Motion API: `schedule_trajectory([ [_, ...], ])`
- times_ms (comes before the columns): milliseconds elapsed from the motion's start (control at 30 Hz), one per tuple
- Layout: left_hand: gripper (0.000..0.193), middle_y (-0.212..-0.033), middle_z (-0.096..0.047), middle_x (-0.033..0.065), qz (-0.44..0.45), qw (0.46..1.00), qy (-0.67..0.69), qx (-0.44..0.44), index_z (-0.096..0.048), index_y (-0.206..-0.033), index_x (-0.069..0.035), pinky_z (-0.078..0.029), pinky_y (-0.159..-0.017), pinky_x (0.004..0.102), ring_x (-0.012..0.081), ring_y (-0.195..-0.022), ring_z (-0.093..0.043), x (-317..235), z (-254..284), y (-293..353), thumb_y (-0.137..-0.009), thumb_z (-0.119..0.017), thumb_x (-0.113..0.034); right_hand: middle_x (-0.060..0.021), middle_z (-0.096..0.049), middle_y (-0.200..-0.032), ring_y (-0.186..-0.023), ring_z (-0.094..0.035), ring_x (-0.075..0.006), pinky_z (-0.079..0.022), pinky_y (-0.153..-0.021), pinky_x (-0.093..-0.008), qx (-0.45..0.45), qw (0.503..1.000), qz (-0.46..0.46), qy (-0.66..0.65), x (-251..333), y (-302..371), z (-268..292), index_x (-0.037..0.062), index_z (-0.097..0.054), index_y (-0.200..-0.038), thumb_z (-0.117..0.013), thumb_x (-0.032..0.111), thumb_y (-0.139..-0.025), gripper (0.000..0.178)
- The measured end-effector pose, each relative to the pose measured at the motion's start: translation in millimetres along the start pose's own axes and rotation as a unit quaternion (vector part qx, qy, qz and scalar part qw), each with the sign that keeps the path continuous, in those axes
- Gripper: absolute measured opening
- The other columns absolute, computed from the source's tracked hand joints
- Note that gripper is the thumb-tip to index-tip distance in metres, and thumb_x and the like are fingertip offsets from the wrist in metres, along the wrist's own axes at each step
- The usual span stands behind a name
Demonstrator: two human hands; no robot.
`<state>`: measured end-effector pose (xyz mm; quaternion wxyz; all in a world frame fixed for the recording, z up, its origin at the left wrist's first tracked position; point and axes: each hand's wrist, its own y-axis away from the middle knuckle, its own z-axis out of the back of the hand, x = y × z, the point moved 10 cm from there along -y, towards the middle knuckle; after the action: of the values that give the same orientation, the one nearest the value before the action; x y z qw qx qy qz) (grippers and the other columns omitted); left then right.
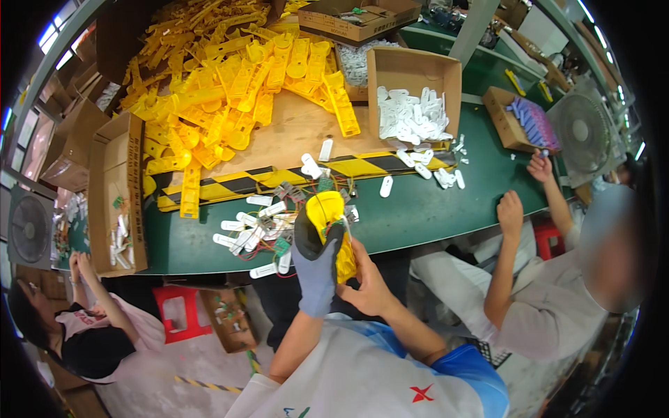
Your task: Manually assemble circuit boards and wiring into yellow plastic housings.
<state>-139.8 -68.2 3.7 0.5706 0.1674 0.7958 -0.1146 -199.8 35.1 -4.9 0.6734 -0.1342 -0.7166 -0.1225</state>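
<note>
My left hand, in a grey and black glove, is wrapped round a yellow plastic housing with a rounded end. Bare, my right hand grips the lower right side of the same housing with its fingertips. A small green circuit piece with wires shows inside the housing, partly hidden by the gloved fingers. Just left of the housing, on the green bench, lies a heap of white oval plastic pieces tangled with thin wires and small boards.
Many yellow housings are piled at the back left. Cardboard boxes hold white pieces: one box behind, another at left. Black-and-yellow tape edges a wooden board. Co-workers sit left and right; a fan stands at right.
</note>
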Motion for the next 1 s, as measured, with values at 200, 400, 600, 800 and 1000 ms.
schedule_trajectory([
  [200,0.052,-0.106,-0.062,0.0103,0.124,0.978,0.120,0.116,-0.047,-0.125,-0.003,-0.052,-0.082,0.0322,0.0194,-0.094,-0.062,38.4,-3.0,3.0,-0.078,-0.069,0.004,-0.0127,-0.065,-0.099,-0.089,-0.064,-0.0194,-0.049,-0.079,-0.0322,-0.054,0.977,0.001,0.207,-1.6,12.0,22.3,-0.0015,-0.043,-0.127,-0.076,0.023,-0.076,0.065],
  [400,0.069,-0.118,-0.058,0.0081,0.117,0.969,0.089,0.201,-0.043,-0.133,-0.003,-0.048,-0.091,0.0301,0.0148,-0.105,-0.057,25.2,-47.7,14.5,-0.073,-0.077,0.002,-0.0011,-0.054,-0.083,-0.072,-0.048,-0.0094,-0.043,-0.065,-0.0268,-0.074,0.994,0.003,0.078,0.1,30.5,54.0,-0.0010,-0.050,-0.122,-0.075,0.024,-0.078,0.056],
  [600,0.089,-0.123,-0.055,0.0187,-0.127,0.953,-0.225,0.157,-0.031,-0.144,0.000,-0.048,-0.093,0.0366,0.0286,-0.110,-0.060,-43.4,-18.4,34.7,-0.072,-0.082,-0.013,-0.0008,-0.059,-0.084,-0.072,-0.054,-0.0094,-0.045,-0.065,-0.0253,-0.300,0.910,0.046,0.283,34.5,40.6,194.9,-0.0007,-0.057,-0.114,-0.068,0.015,-0.086,0.034],
  [800,0.059,-0.124,-0.053,0.0100,-0.306,0.724,-0.615,0.062,-0.057,-0.123,-0.012,-0.037,-0.103,0.0534,0.0335,-0.122,-0.044,-68.6,88.0,49.2,-0.068,-0.077,-0.018,-0.0183,-0.062,-0.106,-0.097,-0.060,-0.0307,-0.046,-0.086,-0.0378,-0.402,0.729,-0.077,0.549,27.3,46.0,333.7,-0.0022,-0.057,-0.121,-0.066,0.030,-0.089,0.047],
  [1000,0.044,-0.116,-0.059,0.0054,-0.332,0.694,-0.632,0.095,-0.063,-0.115,-0.012,-0.041,-0.102,0.0508,0.0277,-0.113,-0.053,-39.0,130.9,35.1,-0.072,-0.073,-0.008,-0.0219,-0.053,-0.126,-0.120,-0.046,-0.0398,-0.036,-0.102,-0.0454,-0.435,0.563,0.014,0.703,52.2,28.6,269.8,-0.0016,-0.053,-0.128,-0.068,0.029,-0.086,0.054],
])
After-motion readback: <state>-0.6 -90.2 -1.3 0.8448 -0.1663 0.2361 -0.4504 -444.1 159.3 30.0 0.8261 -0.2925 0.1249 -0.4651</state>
